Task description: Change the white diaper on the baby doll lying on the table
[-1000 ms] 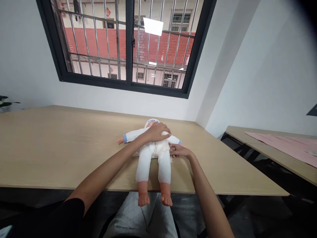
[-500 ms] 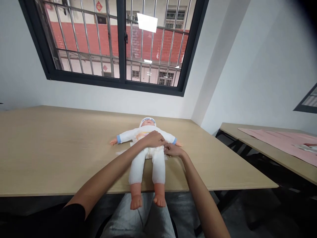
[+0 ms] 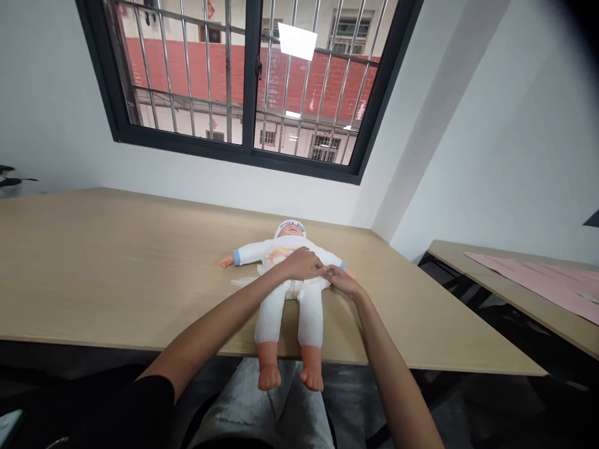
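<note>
A baby doll (image 3: 312, 318) in white clothes with blue cuffs lies on its back on the wooden table (image 3: 140, 262), its head toward the window and its feet over the near edge. My left hand (image 3: 304, 263) rests across the doll's waist, fingers bent and pointing right. At the doll's right-hand side in view, my right hand (image 3: 342, 280) has its fingers bent at the edge of a white diaper (image 3: 294, 289) around the hips. The fingertips of both hands nearly meet; what they pinch is too small to make out. A thin white flap (image 3: 243, 282) sticks out at the left.
A second table (image 3: 449, 252) with a pink cloth (image 3: 538, 277) stands at the right. Behind the main table are a white wall and a barred window (image 3: 248, 149). Plant leaves (image 3: 12, 181) show at the far left.
The view has shifted, so the doll and table appear farther right. My right hand has risen slightly toward my left hand, drawing white material up at the doll's side.
</note>
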`<action>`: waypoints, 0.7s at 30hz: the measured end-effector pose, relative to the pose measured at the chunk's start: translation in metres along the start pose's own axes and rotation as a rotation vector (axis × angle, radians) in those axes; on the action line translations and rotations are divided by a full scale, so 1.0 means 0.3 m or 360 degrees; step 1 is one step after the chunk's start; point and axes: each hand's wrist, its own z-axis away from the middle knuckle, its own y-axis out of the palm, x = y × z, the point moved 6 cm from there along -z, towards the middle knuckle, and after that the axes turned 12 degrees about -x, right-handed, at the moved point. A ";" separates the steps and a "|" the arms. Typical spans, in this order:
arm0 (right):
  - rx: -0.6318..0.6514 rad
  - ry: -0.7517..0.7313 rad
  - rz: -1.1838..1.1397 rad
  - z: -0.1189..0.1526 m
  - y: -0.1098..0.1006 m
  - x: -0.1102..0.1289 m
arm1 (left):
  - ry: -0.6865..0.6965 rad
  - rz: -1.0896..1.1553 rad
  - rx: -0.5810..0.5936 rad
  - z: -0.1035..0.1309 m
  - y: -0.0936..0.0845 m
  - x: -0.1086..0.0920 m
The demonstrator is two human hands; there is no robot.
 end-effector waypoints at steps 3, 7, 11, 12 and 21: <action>-0.0019 0.0221 -0.0147 -0.014 0.007 -0.032 | 0.0102 -0.0080 -0.0013 0.002 0.005 -0.013; -0.0209 0.0285 -0.0180 -0.032 -0.007 -0.045 | 0.0202 -0.0203 0.0032 0.007 0.006 -0.021; -0.0320 0.0272 -0.0232 -0.031 -0.014 -0.029 | 0.0099 -0.0315 0.0144 -0.001 0.000 -0.016; -0.0333 0.0296 -0.0267 -0.027 -0.013 -0.026 | 0.0049 -0.0335 0.0192 -0.007 0.003 -0.016; -0.0130 0.0447 -0.0755 -0.010 0.004 -0.012 | -0.0264 -0.0593 0.0476 -0.075 0.084 -0.026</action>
